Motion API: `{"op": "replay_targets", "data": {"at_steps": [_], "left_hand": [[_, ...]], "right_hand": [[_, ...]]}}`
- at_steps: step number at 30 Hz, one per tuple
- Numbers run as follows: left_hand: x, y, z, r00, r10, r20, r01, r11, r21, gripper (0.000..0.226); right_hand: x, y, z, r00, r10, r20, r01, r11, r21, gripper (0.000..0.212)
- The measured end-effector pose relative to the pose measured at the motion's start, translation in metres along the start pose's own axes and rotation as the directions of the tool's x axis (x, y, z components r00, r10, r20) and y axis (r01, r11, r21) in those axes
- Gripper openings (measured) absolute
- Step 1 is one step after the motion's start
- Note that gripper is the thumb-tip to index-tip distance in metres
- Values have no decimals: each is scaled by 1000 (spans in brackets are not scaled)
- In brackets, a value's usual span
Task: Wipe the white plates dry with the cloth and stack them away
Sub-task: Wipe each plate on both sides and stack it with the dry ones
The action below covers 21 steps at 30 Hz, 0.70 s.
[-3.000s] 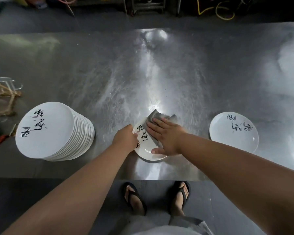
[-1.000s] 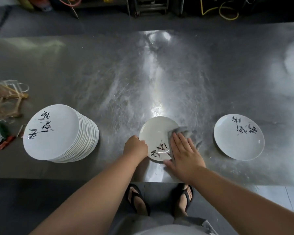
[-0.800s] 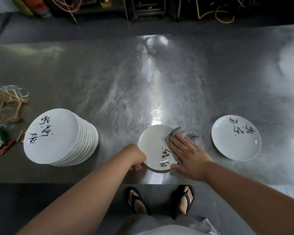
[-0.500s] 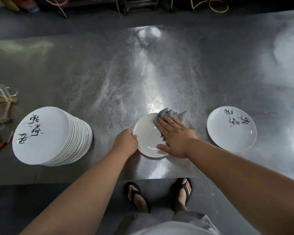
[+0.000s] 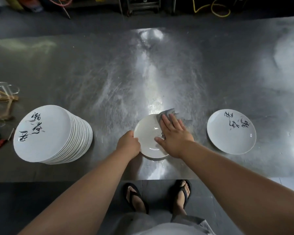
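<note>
Steel table (image 5: 109, 73) bears plate (image 5: 148, 133) face-up (left hand (image 5: 128, 144) gripping rim), right hand (image 5: 175, 138) fingers flat on cloth (image 5: 167, 112).

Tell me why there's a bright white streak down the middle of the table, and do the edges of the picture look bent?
Head view: that streak is glare, likely a lamp overhead, mirrored on the scratched metal table, ending near the glinting plate under the right hand; head view: yes, the wide lens bows the table's far edge and tips the stack of plates outward.

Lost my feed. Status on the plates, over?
Left hand grips plate rim. Right hand presses cloth on it. Stack left, single plate right; nothing blocking.
</note>
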State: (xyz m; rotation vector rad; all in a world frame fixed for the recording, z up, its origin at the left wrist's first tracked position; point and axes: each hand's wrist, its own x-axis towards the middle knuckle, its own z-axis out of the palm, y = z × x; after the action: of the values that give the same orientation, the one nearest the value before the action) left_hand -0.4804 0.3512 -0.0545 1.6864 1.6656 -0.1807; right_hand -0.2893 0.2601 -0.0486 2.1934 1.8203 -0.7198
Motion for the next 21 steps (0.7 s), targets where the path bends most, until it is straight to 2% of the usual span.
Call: {"op": "replay_targets", "data": {"at_steps": [3,6,7,9,10,11,12,14,16,21], "left_hand": [[-1,1,0,999,-49,14,50,996,-75,11],[-5,2,-5,995,-65,75,74,990,-118,13],[-6,3,-8,994,-60,95,71,991,-117,13],[-11,6,-12,991,-28,127,43,992,-122,13],[-13,7,-15,990,-5,138,22,992,-126,14],[-16,8,-18,989,18,147,3,990,-139,15],[-18,8,-20,987,43,157,-19,988,-155,16],[-22,5,-24,983,69,170,-36,981,-190,17],[-28,3,-27,981,94,169,-58,976,-208,17],[-40,1,-34,978,186,91,-157,953,-261,17]], "right_hand": [[-34,-2,17,998,38,-46,-34,996,82,90],[-85,16,36,980,-37,-195,59,992,108,83],[-92,24,42,960,-82,-268,111,989,93,73],[-99,33,41,943,-7,-333,83,973,215,38],[-100,32,28,947,91,-309,22,939,344,22],[-98,31,14,954,203,-221,-77,877,474,12],[-96,30,0,947,302,-111,-178,779,601,11],[-87,31,-24,908,412,77,-334,601,726,11],[-76,29,-37,899,388,205,-399,526,751,22],[-63,17,-62,886,359,294,-442,461,769,63]]}}
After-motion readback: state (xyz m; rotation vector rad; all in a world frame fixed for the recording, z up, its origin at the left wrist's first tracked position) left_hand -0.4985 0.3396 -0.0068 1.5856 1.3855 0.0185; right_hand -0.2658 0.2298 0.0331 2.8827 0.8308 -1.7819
